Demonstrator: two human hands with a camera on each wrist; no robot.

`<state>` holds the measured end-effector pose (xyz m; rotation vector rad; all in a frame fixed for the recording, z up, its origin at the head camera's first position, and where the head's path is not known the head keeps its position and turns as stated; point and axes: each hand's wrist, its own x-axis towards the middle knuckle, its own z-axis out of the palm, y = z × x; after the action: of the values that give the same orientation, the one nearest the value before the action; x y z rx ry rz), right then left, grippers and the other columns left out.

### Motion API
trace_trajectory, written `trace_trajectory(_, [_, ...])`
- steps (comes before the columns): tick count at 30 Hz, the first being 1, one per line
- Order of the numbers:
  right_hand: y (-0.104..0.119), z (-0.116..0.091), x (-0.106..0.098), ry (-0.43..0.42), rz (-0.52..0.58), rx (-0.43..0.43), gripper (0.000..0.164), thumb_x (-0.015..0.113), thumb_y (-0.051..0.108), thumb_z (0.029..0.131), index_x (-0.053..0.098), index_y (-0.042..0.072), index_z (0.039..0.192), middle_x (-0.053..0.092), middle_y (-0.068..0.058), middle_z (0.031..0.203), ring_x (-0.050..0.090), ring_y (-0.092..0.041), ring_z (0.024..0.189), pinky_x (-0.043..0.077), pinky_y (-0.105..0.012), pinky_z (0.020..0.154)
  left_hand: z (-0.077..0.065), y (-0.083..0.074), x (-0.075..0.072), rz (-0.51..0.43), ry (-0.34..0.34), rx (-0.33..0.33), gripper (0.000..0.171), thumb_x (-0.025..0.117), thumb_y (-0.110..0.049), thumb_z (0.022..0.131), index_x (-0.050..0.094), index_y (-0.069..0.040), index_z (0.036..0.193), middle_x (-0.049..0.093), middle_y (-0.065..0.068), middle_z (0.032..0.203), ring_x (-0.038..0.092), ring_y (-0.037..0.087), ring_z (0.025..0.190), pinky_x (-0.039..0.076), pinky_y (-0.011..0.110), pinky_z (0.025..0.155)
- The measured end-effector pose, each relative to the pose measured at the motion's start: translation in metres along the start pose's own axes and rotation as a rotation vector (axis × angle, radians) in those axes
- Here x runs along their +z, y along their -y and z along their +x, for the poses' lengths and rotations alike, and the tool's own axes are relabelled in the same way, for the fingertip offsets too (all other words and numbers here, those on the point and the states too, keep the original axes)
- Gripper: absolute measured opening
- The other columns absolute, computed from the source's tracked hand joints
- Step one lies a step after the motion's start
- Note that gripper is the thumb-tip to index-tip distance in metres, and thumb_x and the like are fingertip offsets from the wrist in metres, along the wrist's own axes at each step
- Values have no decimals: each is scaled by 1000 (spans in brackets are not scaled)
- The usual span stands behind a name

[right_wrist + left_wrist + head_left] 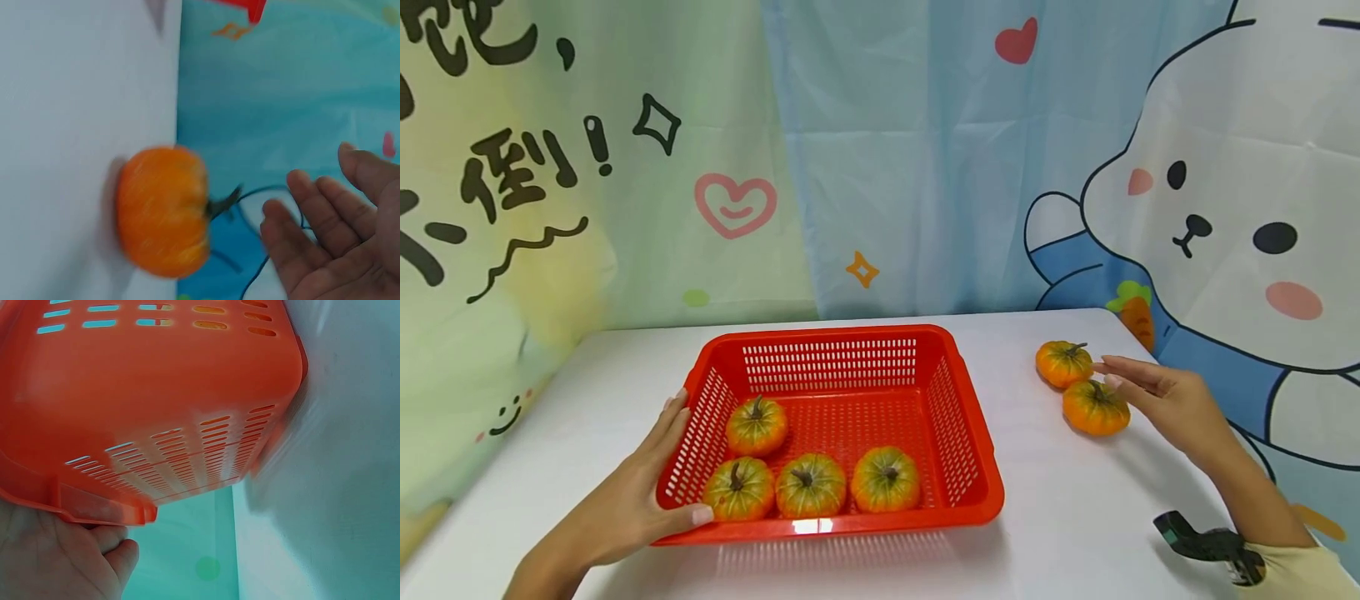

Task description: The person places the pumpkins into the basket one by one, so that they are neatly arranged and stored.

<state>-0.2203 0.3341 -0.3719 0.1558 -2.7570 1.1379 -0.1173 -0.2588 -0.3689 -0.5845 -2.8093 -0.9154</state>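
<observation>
Basket (850, 421), two pumpkins (1096, 412) on white table (1060, 525)

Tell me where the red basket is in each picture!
Head: the red basket is in the lower half, just left of the middle.
Left wrist: the basket fills the upper left.
Right wrist: just a bit of the basket, at the top edge.
Shared landmark: the white table, at the bottom, right and left, in that order.

On the table (1052, 525), a basket (925, 521) with four pumpkins (811, 487) inside, two other pumpkins (1096, 410) to its right

Blurred pumpkin (164, 212) in the right wrist view, red basket (156, 375) cut off in the left
</observation>
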Motion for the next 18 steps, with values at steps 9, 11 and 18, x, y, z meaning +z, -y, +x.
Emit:
trace_trajectory(9, [-41,10,1,145,92,171,75,50,49,98,32,-3,149,35,-32,146,31,-52,131,33,-66,95,0,2,1,5,-8,5,110,78,-36,76,9,-6,156,0,6,163,1,29,147,18,40,107])
trace_trajectory(11, [-48,13,2,198,93,193,80,51,51,98,26,-3,151,28,-33,149,28,-53,131,31,-67,96,0,2,1,10,-12,15,110,78,-36,76,9,-5,156,0,7,163,0,28,147,16,33,107])
trace_trajectory(18, [-57,21,7,327,113,235,91,54,53,95,14,-5,152,14,-35,152,19,-56,134,29,-65,100,0,3,2,6,-14,17,110,78,-35,76,9,-7,156,0,6,163,-1,25,147,14,30,107])
